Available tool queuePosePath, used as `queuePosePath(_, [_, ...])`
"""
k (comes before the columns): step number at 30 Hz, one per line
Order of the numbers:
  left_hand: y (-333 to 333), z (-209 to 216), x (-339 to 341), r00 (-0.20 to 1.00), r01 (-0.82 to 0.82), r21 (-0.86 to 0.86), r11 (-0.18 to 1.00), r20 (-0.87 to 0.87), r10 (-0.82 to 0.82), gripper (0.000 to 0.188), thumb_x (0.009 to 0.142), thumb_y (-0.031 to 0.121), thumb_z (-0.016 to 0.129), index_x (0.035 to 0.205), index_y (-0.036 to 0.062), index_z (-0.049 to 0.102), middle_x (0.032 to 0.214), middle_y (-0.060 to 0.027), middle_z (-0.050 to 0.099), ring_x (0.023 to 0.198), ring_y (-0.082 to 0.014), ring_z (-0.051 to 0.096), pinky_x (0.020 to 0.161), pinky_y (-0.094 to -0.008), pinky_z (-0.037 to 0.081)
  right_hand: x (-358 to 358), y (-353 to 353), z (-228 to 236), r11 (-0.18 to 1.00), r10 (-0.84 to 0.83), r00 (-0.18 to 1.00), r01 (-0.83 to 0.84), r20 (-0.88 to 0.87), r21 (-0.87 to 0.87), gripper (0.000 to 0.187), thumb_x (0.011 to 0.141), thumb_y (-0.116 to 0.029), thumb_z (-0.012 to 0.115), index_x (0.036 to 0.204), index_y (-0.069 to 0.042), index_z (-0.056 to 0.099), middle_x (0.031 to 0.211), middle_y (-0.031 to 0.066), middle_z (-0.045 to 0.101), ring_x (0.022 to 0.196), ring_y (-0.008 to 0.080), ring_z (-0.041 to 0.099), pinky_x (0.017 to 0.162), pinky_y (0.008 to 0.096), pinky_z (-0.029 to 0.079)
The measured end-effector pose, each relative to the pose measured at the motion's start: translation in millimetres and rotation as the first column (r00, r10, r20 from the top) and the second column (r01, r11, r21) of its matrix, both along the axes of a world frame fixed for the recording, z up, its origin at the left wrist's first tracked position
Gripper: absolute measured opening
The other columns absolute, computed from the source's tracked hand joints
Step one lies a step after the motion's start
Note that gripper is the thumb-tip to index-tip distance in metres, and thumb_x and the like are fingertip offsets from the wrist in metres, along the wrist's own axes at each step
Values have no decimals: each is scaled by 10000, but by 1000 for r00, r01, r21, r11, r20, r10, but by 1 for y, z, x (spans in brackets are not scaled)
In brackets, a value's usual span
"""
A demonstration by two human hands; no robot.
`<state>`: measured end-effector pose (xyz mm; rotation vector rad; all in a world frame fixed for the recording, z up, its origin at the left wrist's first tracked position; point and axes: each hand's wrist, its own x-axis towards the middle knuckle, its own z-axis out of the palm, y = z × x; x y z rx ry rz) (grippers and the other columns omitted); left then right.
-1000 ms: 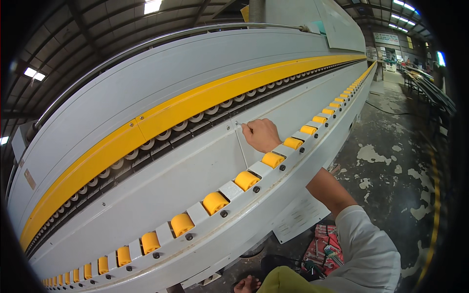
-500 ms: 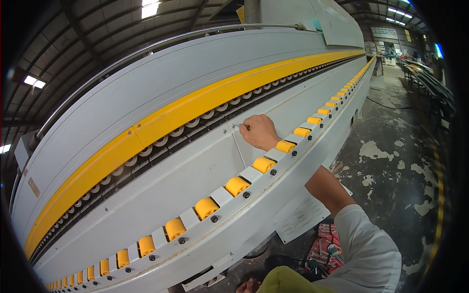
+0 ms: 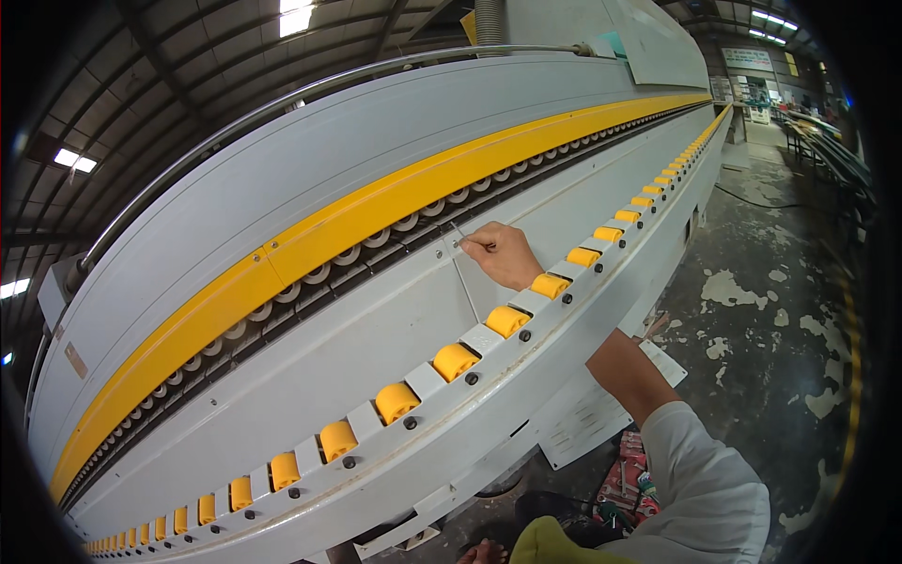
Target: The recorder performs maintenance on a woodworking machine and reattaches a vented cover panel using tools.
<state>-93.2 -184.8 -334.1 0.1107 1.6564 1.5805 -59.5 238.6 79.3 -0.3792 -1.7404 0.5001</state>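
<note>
My right hand [image 3: 503, 254] reaches over the row of yellow rollers [image 3: 454, 361] to the pale grey panel [image 3: 376, 324] of a long machine. Its fingers are closed in a pinch at a panel seam, beside small bolts [image 3: 439, 255]. A thin metal rod, apparently a hex key [image 3: 458, 228], sticks up from the fingertips; the rest of it is hidden by the hand. The right forearm [image 3: 631, 376] passes behind the roller rail. I cannot make out my left hand; a small skin-coloured patch at the bottom edge is too unclear to name.
A yellow strip [image 3: 376, 207] runs above a line of pale wheels [image 3: 347, 255] along the machine. Below the rail lie a red tool tray [image 3: 620, 481] with wrenches and a perforated white plate [image 3: 583, 428]. A dark cable [image 3: 752, 199] crosses the worn floor at right.
The thin rod now shows above my right fingertips, where it was not visible before. My right hand has turned slightly at the same seam, and the view has shifted a little.
</note>
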Motion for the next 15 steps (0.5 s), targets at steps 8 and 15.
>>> queuePosePath(8, [-17, 33, 9, 989, 80, -77, 994, -115, -88, 369, 922, 432, 656, 984, 70, 695, 799, -19, 680, 678, -94, 606, 601, -248, 481, -1, 4, 4, 978, 116, 993, -110, 23, -175, 218, 883, -123, 660, 1028, 27, 721, 752, 59, 684, 659, 74, 603, 593, 232, 497])
queuePosePath(15, [-61, 235, 63, 652, -258, -22, 966, -742, 157, 391, 990, 341, 579, 785, 23, 680, 636, -28, 607, 529, -81, 489, 488, -292, 405, -6, -5, 0, 856, 365, 924, -382, -116, -349, 178, 895, -116, 647, 956, 51, 663, 789, 83, 698, 700, 108, 648, 662, 243, 551])
